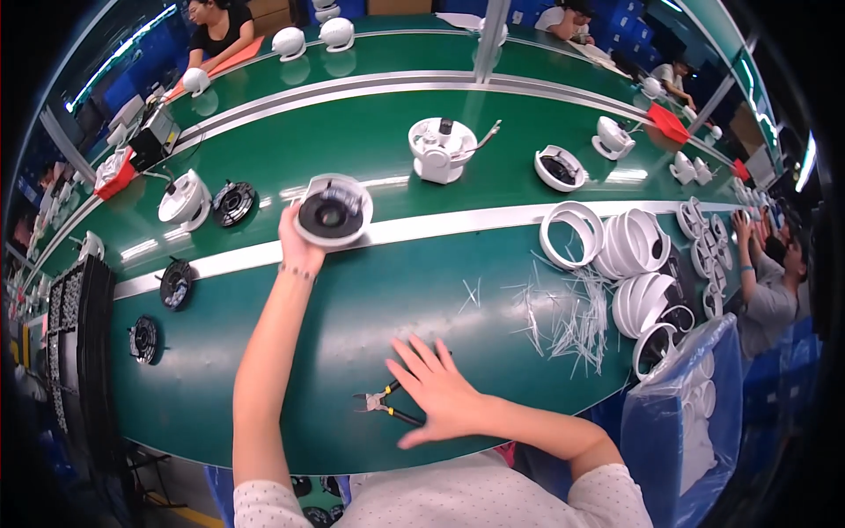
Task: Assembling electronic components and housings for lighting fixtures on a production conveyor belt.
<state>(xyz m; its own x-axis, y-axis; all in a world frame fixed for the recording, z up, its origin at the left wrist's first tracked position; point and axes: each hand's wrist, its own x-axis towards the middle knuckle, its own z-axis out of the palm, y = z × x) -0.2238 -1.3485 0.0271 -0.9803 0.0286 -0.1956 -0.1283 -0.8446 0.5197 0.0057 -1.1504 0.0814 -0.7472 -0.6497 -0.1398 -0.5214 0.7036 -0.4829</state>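
Note:
My left hand (302,239) is closed on the side of a white round camera housing (359,198) with a black lens part inside, held at the metal strip between bench and conveyor. My right hand (440,396) is spread with its fingers apart above the green bench, holding nothing. Beneath and beside it lie diagonal cutting pliers (377,402) with black and yellow handles, their jaws apart and pointing left. The palm hides part of the handles; whether hand and handles touch I cannot tell. Thin clear strips (576,321), perhaps cable ties, are scattered to the right.
White rings (570,236) are piled at the bench's right, beside a blue-lined box (682,431). Black round parts (176,283) lie at left, near black stacked trays (75,339). On the green conveyor stand white camera bodies (440,150). Several people work beyond and at right.

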